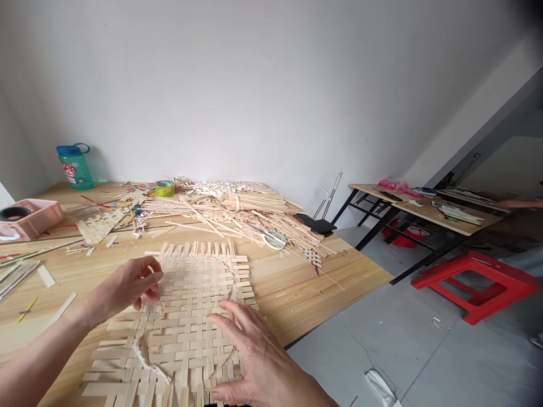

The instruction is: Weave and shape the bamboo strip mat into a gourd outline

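A flat mat woven from pale bamboo strips [186, 316] lies on the wooden table [297, 282] in front of me. My left hand [127, 285] rests at the mat's upper left edge, its fingers curled and pinched on a strip there. My right hand [250, 350] lies on the mat's lower right part with the fingers spread flat, holding nothing. A short white cord [146, 362] lies on the mat near its lower left.
A heap of loose bamboo strips [229, 209] covers the table's far side, with white-handled scissors [274, 238], a tape roll [164, 188], a teal bottle [76, 165] and a pink tray [31, 217]. A red stool [475, 282] and a second table [428, 212] stand to the right.
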Available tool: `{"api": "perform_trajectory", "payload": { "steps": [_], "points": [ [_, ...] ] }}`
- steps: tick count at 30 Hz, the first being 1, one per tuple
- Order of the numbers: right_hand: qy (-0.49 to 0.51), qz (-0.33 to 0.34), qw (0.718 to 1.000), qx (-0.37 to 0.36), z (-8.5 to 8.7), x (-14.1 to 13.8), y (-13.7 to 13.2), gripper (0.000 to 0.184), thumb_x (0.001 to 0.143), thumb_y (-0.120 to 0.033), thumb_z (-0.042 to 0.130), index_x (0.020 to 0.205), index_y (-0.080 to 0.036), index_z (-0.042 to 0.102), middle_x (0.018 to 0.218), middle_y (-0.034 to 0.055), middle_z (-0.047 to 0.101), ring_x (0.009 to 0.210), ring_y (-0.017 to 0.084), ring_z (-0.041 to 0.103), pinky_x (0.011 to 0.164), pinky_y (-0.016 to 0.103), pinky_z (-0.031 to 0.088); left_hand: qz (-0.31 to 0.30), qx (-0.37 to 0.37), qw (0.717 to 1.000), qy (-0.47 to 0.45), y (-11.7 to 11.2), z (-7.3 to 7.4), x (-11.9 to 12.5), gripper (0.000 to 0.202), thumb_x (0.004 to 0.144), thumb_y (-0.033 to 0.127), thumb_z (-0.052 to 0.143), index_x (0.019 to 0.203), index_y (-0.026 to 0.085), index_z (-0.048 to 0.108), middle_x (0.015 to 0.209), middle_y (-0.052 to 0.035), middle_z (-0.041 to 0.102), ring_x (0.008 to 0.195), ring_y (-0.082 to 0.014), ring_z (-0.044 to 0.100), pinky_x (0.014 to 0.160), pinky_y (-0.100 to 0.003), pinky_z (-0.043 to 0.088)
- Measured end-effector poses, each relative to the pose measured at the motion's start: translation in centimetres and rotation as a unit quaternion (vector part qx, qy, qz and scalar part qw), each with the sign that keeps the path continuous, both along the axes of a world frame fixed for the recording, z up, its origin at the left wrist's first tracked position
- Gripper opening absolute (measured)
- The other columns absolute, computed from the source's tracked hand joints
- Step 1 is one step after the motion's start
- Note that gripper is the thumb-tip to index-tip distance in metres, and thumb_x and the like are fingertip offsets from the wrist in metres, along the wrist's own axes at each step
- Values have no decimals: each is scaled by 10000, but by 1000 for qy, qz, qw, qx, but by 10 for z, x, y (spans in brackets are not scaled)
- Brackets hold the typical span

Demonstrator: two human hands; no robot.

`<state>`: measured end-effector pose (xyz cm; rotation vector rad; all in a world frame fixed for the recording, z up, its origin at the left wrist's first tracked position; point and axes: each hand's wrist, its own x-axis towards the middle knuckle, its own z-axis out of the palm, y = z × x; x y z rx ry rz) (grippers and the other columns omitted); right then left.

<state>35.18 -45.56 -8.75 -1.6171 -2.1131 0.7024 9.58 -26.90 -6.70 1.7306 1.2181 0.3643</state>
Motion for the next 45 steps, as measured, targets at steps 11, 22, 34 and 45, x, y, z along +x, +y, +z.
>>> {"api": "perform_trajectory", "payload": {
  "steps": [11,22,34,45],
  "points": [
    [3,11,998,63,-2,-2,6,604,792,-215,788,1367,-260,605,1492,61,511,1372,251,475,1166,367,407,69,143,981,112,11,9,-7,331,723,546,473,828,237,530,613,-7,629,607,-233,619,528,-293,401],
    [115,-14,987,113,-2,-1,8,565,705,-61,723,1228,-258,643,1319,70,590,1256,247,563,1090,364,474,94,247,928,262,29,1,-22,167,862,342,489,847,195,569,856,-83,716,773,-232,635,685,-289,405],
    [146,-22,985,91,-13,-19,7,522,695,-37,743,1170,-233,645,1288,71,586,1248,236,546,1084,347,461,59,223,936,267,25,0,-17,209,838,398,473,833,215,573,691,-36,676,581,-216,596,610,-302,372],
    [121,-11,986,117,-14,-6,11,524,705,-18,710,1191,-206,655,1333,89,565,1274,236,536,1077,332,469,59,221,932,282,27,-2,-15,228,782,437,422,787,243,542,682,-50,676,617,-261,609,626,-336,383]
  ]
}}
